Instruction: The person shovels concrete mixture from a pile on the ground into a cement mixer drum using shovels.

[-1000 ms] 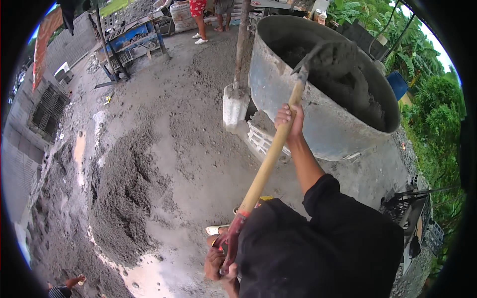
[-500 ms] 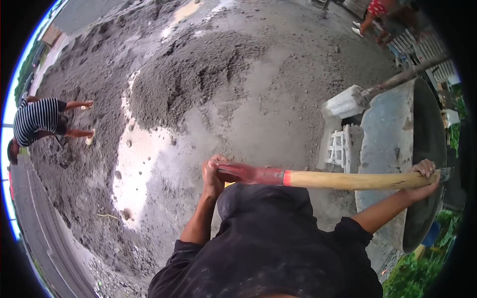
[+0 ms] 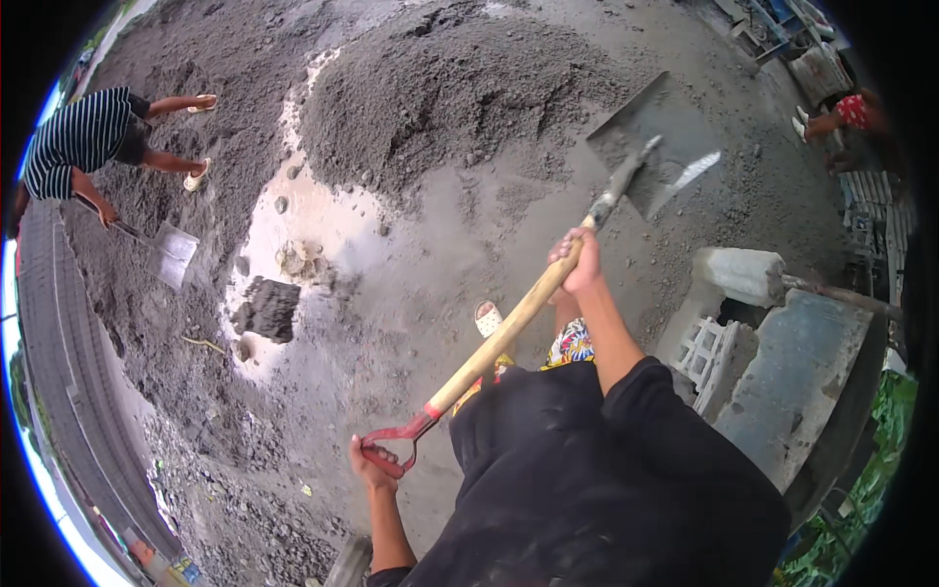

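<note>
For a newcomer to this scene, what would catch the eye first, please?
Probably the shovel, slanting across the middle, its red grip in the left hand, its shaft in the right hand. A gray heap lies at the top; a co-worker in stripes stoops at the left.

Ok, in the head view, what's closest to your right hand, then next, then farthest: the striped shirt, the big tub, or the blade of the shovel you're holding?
From my right hand:
1. Blade: just ahead, slightly right.
2. Tub: off to the right.
3. Striped shirt: far left.
</note>
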`<state>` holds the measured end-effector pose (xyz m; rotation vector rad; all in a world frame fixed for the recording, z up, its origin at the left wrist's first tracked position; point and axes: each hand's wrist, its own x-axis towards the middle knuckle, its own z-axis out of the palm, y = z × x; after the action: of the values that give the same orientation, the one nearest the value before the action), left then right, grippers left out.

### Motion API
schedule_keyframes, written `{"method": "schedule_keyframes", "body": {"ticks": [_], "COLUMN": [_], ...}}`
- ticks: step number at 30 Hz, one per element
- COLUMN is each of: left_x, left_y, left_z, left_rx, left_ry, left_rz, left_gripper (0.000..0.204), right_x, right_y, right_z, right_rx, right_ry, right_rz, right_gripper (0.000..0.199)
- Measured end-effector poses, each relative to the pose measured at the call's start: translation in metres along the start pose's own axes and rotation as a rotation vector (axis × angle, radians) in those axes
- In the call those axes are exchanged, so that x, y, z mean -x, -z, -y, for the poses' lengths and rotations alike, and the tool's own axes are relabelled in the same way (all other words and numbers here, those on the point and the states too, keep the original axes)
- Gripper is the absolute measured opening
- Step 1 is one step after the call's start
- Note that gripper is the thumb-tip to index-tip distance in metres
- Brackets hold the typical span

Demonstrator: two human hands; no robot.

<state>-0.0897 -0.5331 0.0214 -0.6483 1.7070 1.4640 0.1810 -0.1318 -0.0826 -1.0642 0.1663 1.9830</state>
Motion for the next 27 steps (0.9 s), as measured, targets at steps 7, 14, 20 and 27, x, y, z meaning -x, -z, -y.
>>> {"method": "schedule_keyframes", "body": {"ticks": [7, 14, 20, 27], "left_x": [0.049, -0.014, -0.196, -0.159], "left_y": [0.033, -0.093, -0.236, -0.362], "left_z": [0.027, 0.086, 0.126, 0.160], "left_rx": [0.038, -0.103, 0.066, 0.059], "left_ry": [0.047, 0.136, 0.001, -0.157], "left_rz": [-0.543, -1.099, -0.818, -0.790], "left_gripper": [0.040, 0.042, 0.038, 0.036], "right_x": [-0.140, -0.270, -0.523, -0.571], "right_y": [0.073, 0.164, 0.088, 0.068], "right_z": [-0.210, -0.298, -0.206, -0.107], "right_rx": [0.335, 0.451, 0.556, 0.531], "right_ry": [-0.556, -0.950, -0.709, -0.677], "right_rz": [-0.132, -0.348, -0.296, -0.177], "right_gripper": [0.017, 0.017, 0.014, 0.017]}}
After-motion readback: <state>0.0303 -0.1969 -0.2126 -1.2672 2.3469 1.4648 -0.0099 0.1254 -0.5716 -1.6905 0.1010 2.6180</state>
